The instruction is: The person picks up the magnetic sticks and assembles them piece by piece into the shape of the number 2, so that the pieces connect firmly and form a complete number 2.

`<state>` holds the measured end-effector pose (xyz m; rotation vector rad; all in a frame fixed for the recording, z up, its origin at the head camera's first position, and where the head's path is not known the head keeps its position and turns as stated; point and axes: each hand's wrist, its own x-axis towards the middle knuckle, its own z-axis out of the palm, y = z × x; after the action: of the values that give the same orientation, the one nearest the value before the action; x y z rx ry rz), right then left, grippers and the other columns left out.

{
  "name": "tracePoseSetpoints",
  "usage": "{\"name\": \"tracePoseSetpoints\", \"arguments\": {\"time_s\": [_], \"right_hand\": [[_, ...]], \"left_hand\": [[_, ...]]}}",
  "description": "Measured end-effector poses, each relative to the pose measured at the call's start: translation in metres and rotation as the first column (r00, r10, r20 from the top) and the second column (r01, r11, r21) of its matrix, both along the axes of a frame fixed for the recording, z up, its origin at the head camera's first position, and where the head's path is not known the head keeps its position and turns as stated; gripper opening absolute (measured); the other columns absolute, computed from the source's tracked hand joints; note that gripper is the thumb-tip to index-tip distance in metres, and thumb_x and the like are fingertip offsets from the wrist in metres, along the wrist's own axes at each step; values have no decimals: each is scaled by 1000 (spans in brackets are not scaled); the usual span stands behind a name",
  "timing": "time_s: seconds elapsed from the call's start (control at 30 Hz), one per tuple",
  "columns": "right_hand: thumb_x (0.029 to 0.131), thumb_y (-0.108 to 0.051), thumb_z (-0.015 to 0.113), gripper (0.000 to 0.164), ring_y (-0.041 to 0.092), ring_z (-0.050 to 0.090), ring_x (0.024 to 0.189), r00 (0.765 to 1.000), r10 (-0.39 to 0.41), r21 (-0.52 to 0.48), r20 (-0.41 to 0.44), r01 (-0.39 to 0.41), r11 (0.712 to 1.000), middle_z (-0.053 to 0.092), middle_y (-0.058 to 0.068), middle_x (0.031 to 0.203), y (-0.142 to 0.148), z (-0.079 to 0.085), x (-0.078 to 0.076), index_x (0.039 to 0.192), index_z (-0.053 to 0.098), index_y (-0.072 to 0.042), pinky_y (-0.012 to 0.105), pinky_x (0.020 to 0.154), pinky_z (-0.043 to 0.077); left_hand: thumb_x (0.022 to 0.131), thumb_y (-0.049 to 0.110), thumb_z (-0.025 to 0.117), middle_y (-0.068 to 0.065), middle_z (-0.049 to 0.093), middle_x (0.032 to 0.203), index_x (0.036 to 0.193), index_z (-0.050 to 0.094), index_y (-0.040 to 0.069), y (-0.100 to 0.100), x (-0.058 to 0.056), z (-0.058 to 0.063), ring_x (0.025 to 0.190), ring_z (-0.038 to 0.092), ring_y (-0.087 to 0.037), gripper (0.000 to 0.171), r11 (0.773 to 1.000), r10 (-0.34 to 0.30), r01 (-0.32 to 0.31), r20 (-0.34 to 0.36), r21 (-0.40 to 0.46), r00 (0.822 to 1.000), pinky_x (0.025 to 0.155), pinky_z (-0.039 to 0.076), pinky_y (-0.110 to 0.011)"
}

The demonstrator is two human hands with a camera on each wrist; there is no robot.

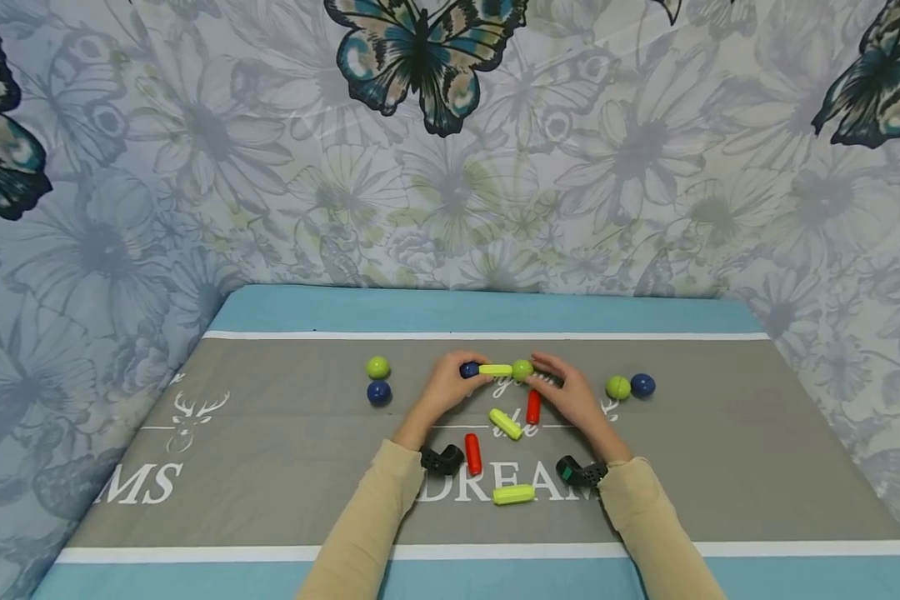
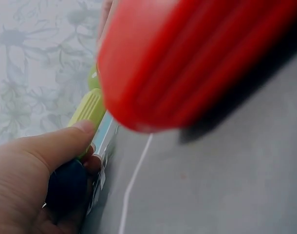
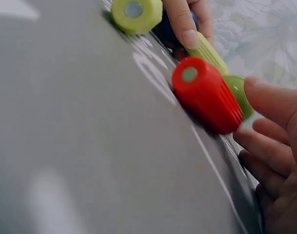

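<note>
We see a person's left hand (image 1: 444, 385) gripping one end of a short row of pieces above the grey cloth (image 1: 270, 467): a dark blue ball (image 1: 469, 369), a ribbed yellow rod (image 1: 496, 370) and a bright green ball (image 1: 522, 370), lined up in that order from left to right. In the left wrist view we find the thumb pressed along the yellow rod, with the blue ball tucked in beneath the hand. The right hand (image 1: 579, 398) is at the green end, thumb and fingers parted on either side of the ball's outer edge; we cannot tell whether the tips touch it. Just below that hand we see an upper red rod (image 1: 533, 407), with a slanted yellow rod (image 1: 506, 423) beside it. Nearer us, between the forearms, are a lower red rod (image 1: 473, 454) and a nearly level yellow rod (image 1: 513, 495). Left of the hands, we have a loose green ball (image 1: 378, 367) just behind a loose blue ball (image 1: 378, 393); to the right, another green ball (image 1: 618, 387) sits next to another blue ball (image 1: 642, 385). Behind the table we see a floral backdrop (image 1: 720, 208) with large butterflies (image 1: 423, 58).
</note>
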<state>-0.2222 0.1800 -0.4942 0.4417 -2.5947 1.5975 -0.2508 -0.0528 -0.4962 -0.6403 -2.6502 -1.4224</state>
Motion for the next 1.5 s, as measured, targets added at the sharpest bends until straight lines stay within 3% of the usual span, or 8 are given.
{"name": "tracePoseSetpoints", "arguments": {"time_s": [0.3, 0.5, 0.8, 0.93, 1.07, 1.23, 1.37, 1.5], "right_hand": [[82, -22, 74, 51, 38, 35, 127, 999, 53, 162, -4, -52, 985, 47, 21, 133, 14, 5, 25, 126, 57, -3, 53, 101, 29], [74, -22, 81, 55, 42, 29, 130, 983, 144, 254, -115, -111, 961, 48, 20, 132, 10, 2, 30, 121, 60, -2, 59, 103, 20], [74, -7, 80, 48, 33, 52, 106, 976, 114, 123, -183, -92, 988, 61, 12, 109, 9, 0, 35, 118, 60, -2, 52, 93, 36], [81, 0, 72, 37, 30, 58, 90, 991, 59, 19, -123, -57, 998, 64, 11, 94, 5, 3, 37, 116, 60, 1, 48, 80, 44], [85, 0, 68, 34, 26, 60, 83, 999, -29, -68, 38, 31, 997, 64, 13, 93, -4, 7, 38, 118, 60, 3, 36, 73, 48], [88, -2, 63, 37, 18, 61, 75, 967, -22, -120, 252, 54, 991, 62, 14, 93, -10, 16, 37, 121, 53, 11, 22, 63, 48], [90, -6, 62, 37, 19, 60, 81, 946, 21, -112, 323, 16, 994, 62, 16, 95, -9, 21, 34, 119, 52, 15, 24, 67, 49], [91, -12, 62, 38, 24, 60, 91, 925, -5, -65, 380, 32, 997, 64, 17, 102, -9, 24, 29, 120, 54, 13, 29, 76, 48]], "left_hand": [[82, 12, 74, -6, 65, 101, 102, 71, 8, 0, -1, -2, 94, 58, -21, 21, 1000, 4, -4, 12, 20, 1000, 80, 48, -34], [82, 13, 74, -6, 65, 102, 103, 71, 8, 1, -2, -3, 94, 58, -21, 22, 1000, -2, 2, 23, 10, 1000, 80, 48, -33], [83, 13, 74, -6, 65, 102, 103, 71, 8, 2, -1, -2, 95, 58, -21, 21, 1000, -5, 4, 29, 15, 1000, 82, 48, -34], [83, 13, 74, -5, 65, 102, 103, 71, 8, 1, -1, -2, 94, 58, -21, 21, 1000, 0, -1, 34, 21, 999, 81, 48, -33], [82, 13, 74, -5, 65, 102, 103, 71, 8, 0, 0, -2, 94, 58, -21, 21, 999, 7, -9, 43, 31, 999, 80, 48, -33], [83, 13, 74, -5, 65, 102, 104, 71, 9, 1, 0, -1, 94, 58, -20, 22, 999, 9, -12, 59, 52, 998, 80, 48, -33], [82, 14, 74, -5, 65, 103, 105, 71, 10, 1, 0, -1, 93, 58, -19, 23, 997, 6, -11, 69, 71, 998, 79, 49, -32], [82, 12, 74, -5, 65, 102, 104, 71, 9, 0, 0, -1, 90, 58, -18, 22, 995, 2, -9, 73, 99, 997, 76, 49, -31]]}}
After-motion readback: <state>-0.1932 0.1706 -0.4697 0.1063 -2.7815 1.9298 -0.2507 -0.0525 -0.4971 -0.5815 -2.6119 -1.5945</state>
